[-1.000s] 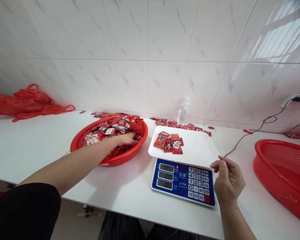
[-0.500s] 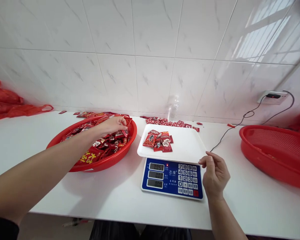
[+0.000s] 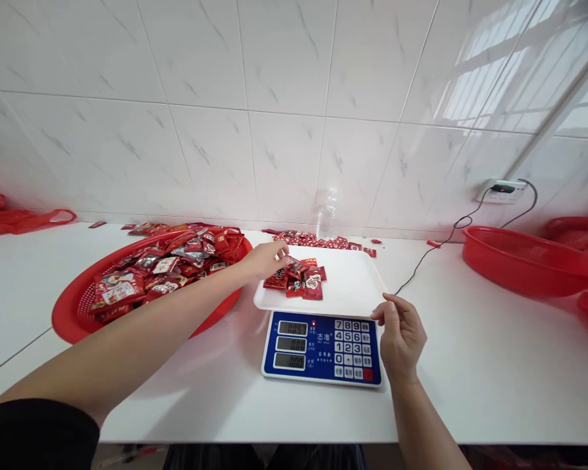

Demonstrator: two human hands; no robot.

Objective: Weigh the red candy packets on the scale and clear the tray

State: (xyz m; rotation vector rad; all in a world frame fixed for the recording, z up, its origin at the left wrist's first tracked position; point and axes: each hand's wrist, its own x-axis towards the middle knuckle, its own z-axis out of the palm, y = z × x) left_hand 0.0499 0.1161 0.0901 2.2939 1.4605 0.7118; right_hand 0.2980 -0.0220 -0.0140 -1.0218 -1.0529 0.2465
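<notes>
My left hand hangs over the left side of the white scale tray. Its fingers pinch a small red snack packet, partly hidden and close above the others. Several red snack packets lie in a pile on the tray's left half. At the tray's front right corner, my right hand is closed, thumb and fingertips on the edge. The blue-fronted digital scale sits below the tray with its displays lit. To the left, a red plastic basket is heaped with similar packets, partly behind my left forearm.
Small red packets lie along the tiled wall around a clear plastic bottle. A second red basket stands at right. A black cord runs from the scale to a wall socket. Red plastic bags lie far left.
My left hand has moved right, from the basket to above the packets on the tray, carrying a packet. My right hand stays at the tray's corner. The view has shifted slightly.
</notes>
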